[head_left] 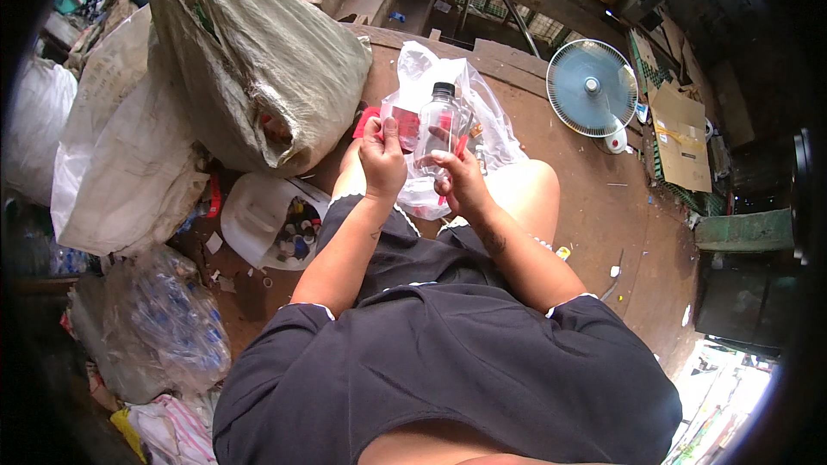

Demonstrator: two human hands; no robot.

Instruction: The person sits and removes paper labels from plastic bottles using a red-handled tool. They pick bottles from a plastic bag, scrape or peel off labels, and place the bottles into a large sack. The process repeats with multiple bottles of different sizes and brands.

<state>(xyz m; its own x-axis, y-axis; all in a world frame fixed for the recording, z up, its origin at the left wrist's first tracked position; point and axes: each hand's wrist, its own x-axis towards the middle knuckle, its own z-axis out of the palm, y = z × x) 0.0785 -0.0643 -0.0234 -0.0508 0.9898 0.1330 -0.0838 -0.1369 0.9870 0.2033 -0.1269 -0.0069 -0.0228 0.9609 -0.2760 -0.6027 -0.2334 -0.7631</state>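
In my right hand is a clear plastic bottle with a black cap, held upright in front of my lap. The fingers and thumb wrap around its lower side. My left hand is closed, thumb uppermost, on a red piece of plastic film that looks like a bottle label. The film's edge is right beside the bottle; whether they are still joined I cannot tell. Behind both hands, a translucent white plastic bag lies between my legs, with red and clear items showing through.
A large beige sack bulges at the far left. Beside my left leg stands a white container holding several bottle caps. A clear bag of bottles lies nearer left. An electric fan and flattened cardboard are at the right.
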